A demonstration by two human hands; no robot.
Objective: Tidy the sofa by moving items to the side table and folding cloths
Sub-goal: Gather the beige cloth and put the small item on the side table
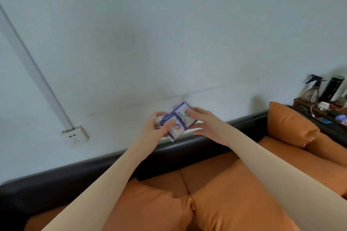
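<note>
A: Start with the big things. What's in front of you?

B: A pale blue-grey painted wall [169,33], matt and a little scuffed, fills most of my view. Below it runs the long sofa with orange leather-look cushions and a black padded back rail [216,184]; the cushions are smooth and plump, with soft seams. One loose orange square pillow [289,124] leans at the far right end.

A: And the side table?

B: The dark wooden side table [319,110] sits just beyond that pillow. It already carries a clear spray bottle with a dark trigger [312,88], a tall black cylindrical flask [333,88] and some small clutter with a white cable. So I judge part of the moving is done.

A: What are you holding?

B: A small purple-and-white pack of tissues in crinkly plastic film [177,121], up in the air over the back rail, well apart from the table. My left hand [159,125] grips its near end, fingers curled round it. My right hand [204,124] holds the far end, thumb on top and fingers beneath.

A: What's left?

B: This pack has yet to reach the table. I see no cloths here, so I can't tell how the folding stands.

A: Anything smaller?

B: A white plastic wall socket [75,136], low on the left.
</note>
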